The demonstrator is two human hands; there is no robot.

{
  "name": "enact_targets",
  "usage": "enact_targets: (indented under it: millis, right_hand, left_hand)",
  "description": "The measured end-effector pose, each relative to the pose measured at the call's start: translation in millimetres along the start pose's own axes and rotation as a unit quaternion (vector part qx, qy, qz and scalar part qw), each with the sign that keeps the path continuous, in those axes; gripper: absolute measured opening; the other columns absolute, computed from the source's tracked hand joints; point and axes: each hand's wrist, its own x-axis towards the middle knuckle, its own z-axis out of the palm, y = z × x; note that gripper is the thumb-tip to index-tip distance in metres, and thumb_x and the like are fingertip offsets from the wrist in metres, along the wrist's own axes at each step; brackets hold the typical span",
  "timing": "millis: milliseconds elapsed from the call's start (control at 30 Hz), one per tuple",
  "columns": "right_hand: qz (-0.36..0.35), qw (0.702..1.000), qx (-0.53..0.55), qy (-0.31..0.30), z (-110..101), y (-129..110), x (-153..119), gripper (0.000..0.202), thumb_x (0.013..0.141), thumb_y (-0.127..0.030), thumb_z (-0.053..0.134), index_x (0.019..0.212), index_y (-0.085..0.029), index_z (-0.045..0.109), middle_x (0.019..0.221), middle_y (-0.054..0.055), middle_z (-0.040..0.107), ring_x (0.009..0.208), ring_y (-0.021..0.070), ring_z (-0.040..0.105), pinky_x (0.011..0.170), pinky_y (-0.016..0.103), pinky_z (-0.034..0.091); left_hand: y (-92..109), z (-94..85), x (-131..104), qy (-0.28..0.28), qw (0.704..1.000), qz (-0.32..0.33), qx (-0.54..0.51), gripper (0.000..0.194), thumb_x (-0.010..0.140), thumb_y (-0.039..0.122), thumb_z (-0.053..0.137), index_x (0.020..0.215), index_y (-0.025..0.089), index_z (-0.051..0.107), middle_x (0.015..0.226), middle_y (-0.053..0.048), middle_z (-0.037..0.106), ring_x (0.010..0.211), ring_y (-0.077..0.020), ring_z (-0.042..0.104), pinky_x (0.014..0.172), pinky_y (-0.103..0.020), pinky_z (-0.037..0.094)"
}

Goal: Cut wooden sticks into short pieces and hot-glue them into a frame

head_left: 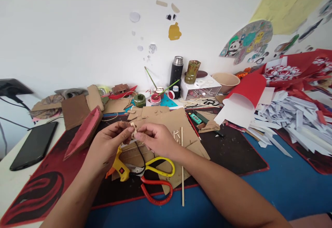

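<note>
Wooden piece [134,127] points upward, long axis tilting slightly left.

Open stretch of dark mat [233,152] beyond the right forearm [220,183], bare blue counter [269,186] along its near side, glue gun [121,169] and scissors [138,170] crowding below the hands, long stick [182,176] alongside, black flask [176,72] standing tall behind, paper strips [287,112] heaped at right

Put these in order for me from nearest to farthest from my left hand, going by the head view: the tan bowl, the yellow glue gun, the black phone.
From your left hand:
1. Yellow glue gun, just below it.
2. Black phone, off to the left.
3. Tan bowl, at the back right.
</note>
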Motion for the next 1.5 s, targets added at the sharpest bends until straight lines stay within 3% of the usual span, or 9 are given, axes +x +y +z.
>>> enact_targets:
  millis: [200, 400, 833, 1033, 1167, 1300, 1400, 1500]
  right_hand:
    - [0.012, 1.000, -0.010, 0.012, -3, -4, 0, 0.026, 0.098, -0.044, 0.071, 0.092, -0.019, 0.067, 0.060, -0.007, 0.050, 0.052, 0.0098, 0.043, 0.050, 0.024, 0.032]
    - [0.009, 1.000, -0.005, 0.007, -3, -5, 0, 0.026, 0.097, -0.043, 0.071, 0.088, -0.020, 0.064, 0.060, -0.007, 0.049, 0.054, 0.0106, 0.046, 0.051, 0.024, 0.034]
    - [0.032, 0.999, -0.036, -0.024, 0, -3, -2, 0.032, 0.094, -0.049, 0.076, 0.093, -0.019, 0.068, 0.064, -0.006, 0.053, 0.057, 0.0107, 0.046, 0.054, 0.024, 0.035]
    - [0.002, 0.991, -0.130, -0.022, -1, 1, -3, 0.031, 0.098, -0.049, 0.074, 0.102, -0.018, 0.075, 0.069, -0.004, 0.058, 0.062, 0.0121, 0.048, 0.058, 0.026, 0.035]
    - [-0.014, 0.969, -0.240, -0.062, 3, -2, -8, 0.033, 0.100, -0.052, 0.073, 0.107, -0.021, 0.080, 0.066, -0.004, 0.060, 0.060, 0.0125, 0.051, 0.059, 0.028, 0.034]
    - [-0.016, 0.932, -0.350, -0.093, 15, -9, -11, 0.038, 0.099, -0.057, 0.072, 0.108, -0.021, 0.082, 0.075, 0.001, 0.073, 0.067, 0.0162, 0.061, 0.063, 0.028, 0.037]
    - [-0.046, 0.893, -0.430, -0.127, 25, -14, -11, 0.045, 0.100, -0.063, 0.069, 0.108, -0.020, 0.081, 0.087, 0.006, 0.080, 0.078, 0.0219, 0.069, 0.068, 0.031, 0.040]
    - [-0.046, 0.846, -0.503, -0.169, 36, -17, -8, 0.054, 0.100, -0.072, 0.062, 0.101, -0.020, 0.079, 0.085, 0.008, 0.079, 0.078, 0.0262, 0.071, 0.069, 0.034, 0.043]
  left_hand:
    - [1, -1.3, 2, -0.032, 0.999, 0.001, -0.014, 0.050, 0.075, 0.065, 0.090, 0.067, 0.019, 0.072, 0.065, 0.000, 0.060, 0.062, -0.0126, 0.050, 0.058, -0.025, 0.043]
    - [-1, -3.7, 4, -0.017, 1.000, -0.016, -0.019, 0.048, 0.065, 0.062, 0.097, 0.076, 0.019, 0.078, 0.066, 0.000, 0.061, 0.061, -0.0120, 0.050, 0.056, -0.024, 0.042]
    - [5, -3.3, 4, -0.032, 0.998, -0.037, 0.028, 0.042, 0.064, 0.055, 0.097, 0.071, 0.019, 0.076, 0.067, 0.000, 0.064, 0.060, -0.0119, 0.049, 0.056, -0.025, 0.041]
    - [9, -13.6, 10, 0.051, 0.998, 0.012, -0.043, 0.034, 0.066, 0.047, 0.096, 0.075, 0.020, 0.076, 0.069, 0.000, 0.066, 0.063, -0.0127, 0.054, 0.058, -0.025, 0.044]
    - [14, -24.0, 16, 0.105, 0.990, 0.054, -0.071, 0.031, 0.067, 0.043, 0.095, 0.072, 0.020, 0.073, 0.068, 0.001, 0.065, 0.062, -0.0123, 0.054, 0.057, -0.025, 0.044]
    - [16, -30.6, 20, 0.117, 0.988, 0.069, -0.078, 0.029, 0.068, 0.040, 0.093, 0.075, 0.020, 0.073, 0.066, 0.001, 0.064, 0.061, -0.0122, 0.054, 0.057, -0.025, 0.043]
    - [18, -33.2, 21, 0.134, 0.984, 0.073, -0.092, 0.028, 0.068, 0.039, 0.093, 0.076, 0.020, 0.073, 0.067, 0.002, 0.063, 0.061, -0.0118, 0.054, 0.057, -0.024, 0.042]
    - [21, -35.5, 20, 0.147, 0.980, 0.081, -0.107, 0.030, 0.068, 0.039, 0.094, 0.074, 0.020, 0.071, 0.069, 0.003, 0.062, 0.062, -0.0108, 0.053, 0.058, -0.024, 0.042]
